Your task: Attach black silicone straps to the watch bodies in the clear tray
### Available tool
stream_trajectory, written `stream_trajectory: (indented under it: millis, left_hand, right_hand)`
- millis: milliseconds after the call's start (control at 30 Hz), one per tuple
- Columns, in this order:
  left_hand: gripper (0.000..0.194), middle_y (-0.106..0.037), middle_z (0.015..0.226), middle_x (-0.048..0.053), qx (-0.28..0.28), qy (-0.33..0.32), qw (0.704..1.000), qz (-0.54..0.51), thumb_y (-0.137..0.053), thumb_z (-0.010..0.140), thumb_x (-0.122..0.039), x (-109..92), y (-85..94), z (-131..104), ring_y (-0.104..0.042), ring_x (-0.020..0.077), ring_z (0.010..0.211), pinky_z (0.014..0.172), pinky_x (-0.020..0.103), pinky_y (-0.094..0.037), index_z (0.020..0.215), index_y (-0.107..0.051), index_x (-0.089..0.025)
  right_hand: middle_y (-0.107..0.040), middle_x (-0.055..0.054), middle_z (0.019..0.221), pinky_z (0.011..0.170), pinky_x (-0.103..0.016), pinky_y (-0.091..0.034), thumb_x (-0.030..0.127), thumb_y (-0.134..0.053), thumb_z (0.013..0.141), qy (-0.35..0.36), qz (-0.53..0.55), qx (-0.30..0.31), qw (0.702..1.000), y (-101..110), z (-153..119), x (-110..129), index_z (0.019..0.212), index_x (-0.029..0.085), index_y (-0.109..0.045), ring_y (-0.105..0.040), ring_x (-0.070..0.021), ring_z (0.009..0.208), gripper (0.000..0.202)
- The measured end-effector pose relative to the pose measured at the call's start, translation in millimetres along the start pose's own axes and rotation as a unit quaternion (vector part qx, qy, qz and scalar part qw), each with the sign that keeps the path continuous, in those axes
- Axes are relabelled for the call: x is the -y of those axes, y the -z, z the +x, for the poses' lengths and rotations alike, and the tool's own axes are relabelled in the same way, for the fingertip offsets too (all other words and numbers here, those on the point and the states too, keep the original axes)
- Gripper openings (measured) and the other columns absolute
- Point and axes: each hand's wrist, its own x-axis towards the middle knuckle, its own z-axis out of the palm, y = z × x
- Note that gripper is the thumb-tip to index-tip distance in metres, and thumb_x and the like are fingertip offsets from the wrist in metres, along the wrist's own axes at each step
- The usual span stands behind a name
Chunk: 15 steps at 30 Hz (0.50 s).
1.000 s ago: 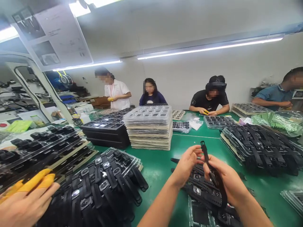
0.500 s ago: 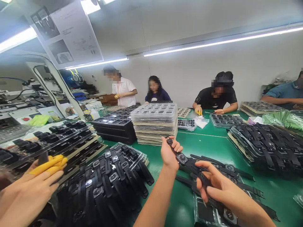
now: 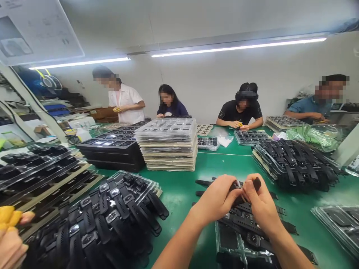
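Note:
My left hand (image 3: pixel 217 196) and my right hand (image 3: pixel 259 201) meet in the middle, above a clear plastic tray (image 3: pixel 228 239). Both are closed on one black smartwatch (image 3: pixel 256 184). A dark strap end pokes up past the right fingers; most of the watch is hidden by the hands. Beneath them, several black smartwatches (image 3: pixel 252 238) lie across the tray with straps stretched out and sensor backs up. To the left, a larger heap of smartwatches (image 3: pixel 112 216) covers another clear tray.
A co-worker's hand (image 3: pixel 12 235) in yellow finger covers shows at the far left. A tall tray stack (image 3: pixel 168 149) and black trays (image 3: pixel 112 157) stand ahead. At right are piled watches (image 3: pixel 291 164) and clear trays (image 3: pixel 336 220). Several people sit or stand across the green table (image 3: pixel 179 190).
My hands were apart with the smartwatch stretched between them; they have come together around it. The view has swung right, and the co-worker's hand has shifted toward the left edge.

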Motion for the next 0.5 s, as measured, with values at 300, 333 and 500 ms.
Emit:
stream_trajectory:
  millis: [300, 333, 500]
  left_hand:
    - [0.018, -0.071, 0.092, 0.008, 0.059, -0.014, 0.995, 0.080, -0.052, 0.101, -0.028, -1.6, 0.4, 1.6, -0.061, 0.0225, 0.082, 0.076, 0.032, -0.046, 0.103, -0.069, -0.020]
    - [0.019, -0.070, 0.091, 0.007, 0.063, -0.006, 0.993, 0.101, -0.051, 0.101, -0.029, -1.1, 1.7, 1.6, -0.060, 0.0224, 0.081, 0.076, 0.032, -0.046, 0.102, -0.068, -0.020]
    - [0.020, -0.071, 0.105, 0.009, 0.075, 0.046, 0.993, 0.075, -0.056, 0.098, -0.030, 2.6, 4.5, 1.5, -0.063, 0.0239, 0.097, 0.087, 0.035, -0.049, 0.111, -0.066, -0.018]
  right_hand:
    - [-0.046, 0.006, 0.070, 0.059, -0.027, -0.038, 0.045, -0.072, 0.090, -0.007, 0.084, -0.071, 0.994, -3.4, 5.2, -0.8, 0.101, 0.026, -0.057, -0.042, -0.0154, 0.063, 0.026]
    - [-0.046, 0.006, 0.069, 0.057, -0.026, -0.036, 0.045, -0.074, 0.089, -0.016, 0.108, -0.084, 0.991, -3.8, 6.5, -2.1, 0.102, 0.027, -0.057, -0.040, -0.0146, 0.060, 0.027]
    - [-0.050, 0.005, 0.075, 0.060, -0.025, -0.042, 0.048, -0.076, 0.088, -0.019, 0.128, -0.086, 0.988, -4.1, 11.4, -5.5, 0.095, 0.028, -0.060, -0.045, -0.0142, 0.066, 0.027]
